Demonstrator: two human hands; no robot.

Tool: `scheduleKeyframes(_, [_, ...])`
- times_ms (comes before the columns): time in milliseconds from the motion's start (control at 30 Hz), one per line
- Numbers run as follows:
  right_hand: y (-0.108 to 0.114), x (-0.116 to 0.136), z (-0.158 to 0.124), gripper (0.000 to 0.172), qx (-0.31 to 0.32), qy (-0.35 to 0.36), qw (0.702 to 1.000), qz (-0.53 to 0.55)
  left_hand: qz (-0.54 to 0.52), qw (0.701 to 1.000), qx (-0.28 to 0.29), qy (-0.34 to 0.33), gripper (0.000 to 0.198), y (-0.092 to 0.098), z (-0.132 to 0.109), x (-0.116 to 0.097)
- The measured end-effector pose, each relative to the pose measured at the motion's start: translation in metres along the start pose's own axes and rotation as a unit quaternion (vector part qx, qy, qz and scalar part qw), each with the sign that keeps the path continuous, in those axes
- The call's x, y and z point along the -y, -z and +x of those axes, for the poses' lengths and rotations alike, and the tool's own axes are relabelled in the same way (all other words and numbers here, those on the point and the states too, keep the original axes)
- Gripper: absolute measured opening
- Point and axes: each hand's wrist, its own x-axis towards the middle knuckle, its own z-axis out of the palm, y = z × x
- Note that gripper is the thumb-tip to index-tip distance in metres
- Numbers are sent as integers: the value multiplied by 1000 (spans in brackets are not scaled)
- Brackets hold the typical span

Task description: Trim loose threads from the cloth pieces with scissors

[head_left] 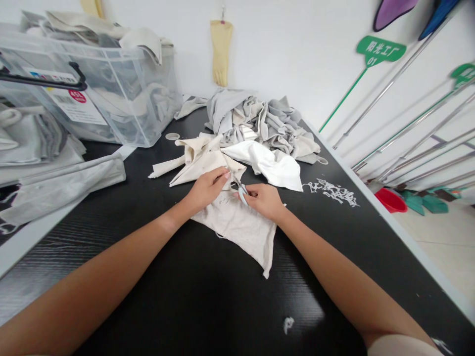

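Observation:
A pale beige cloth piece point(241, 225) lies spread on the black table below my hands. My left hand point(208, 188) is closed, thumb and fingers pinching what looks like the cloth's upper edge; the exact grip is partly hidden. In my right hand point(263, 199) is a small pair of scissors point(243, 192) with light grey handles, its blades pointing up and left toward my left fingertips. Just beyond my hands lie a folded cream cloth point(202, 160) and a white cloth point(265, 160).
A heap of grey cloths point(256, 113) rests against the wall. At left stands a clear plastic bin point(137, 94) full of fabric, beside stacked cloths point(29, 133). Thread scraps point(332, 192) lie at right. Green-headed fly swatters point(380, 51) and poles hang along the right wall.

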Motion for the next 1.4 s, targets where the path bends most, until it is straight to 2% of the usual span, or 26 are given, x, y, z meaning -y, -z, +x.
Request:
scheduleKeyframes(233, [-2, 0, -1, 54, -18, -7, 1000, -9, -17, 1000, -15, 21, 34, -2, 0, 6])
scheduleKeyframes(600, [-1, -1, -3, 57, -19, 10, 1000, -8, -46, 998, -41, 24, 31, 1, -2, -1])
scheduleKeyframes(800, [0, 1, -3, 55, -17, 15, 999, -34, -54, 998, -33, 14, 27, 0, -1, 3])
scheduleKeyframes(1100, [1, 6, -5, 57, -15, 11, 997, -76, -70, 996, -59, 5, 23, -1, -1, 6])
scheduleKeyframes(1400, [-3, 8, -6, 56, -35, 11, 992, -119, -43, 996, -71, 6, 21, -1, -2, 7])
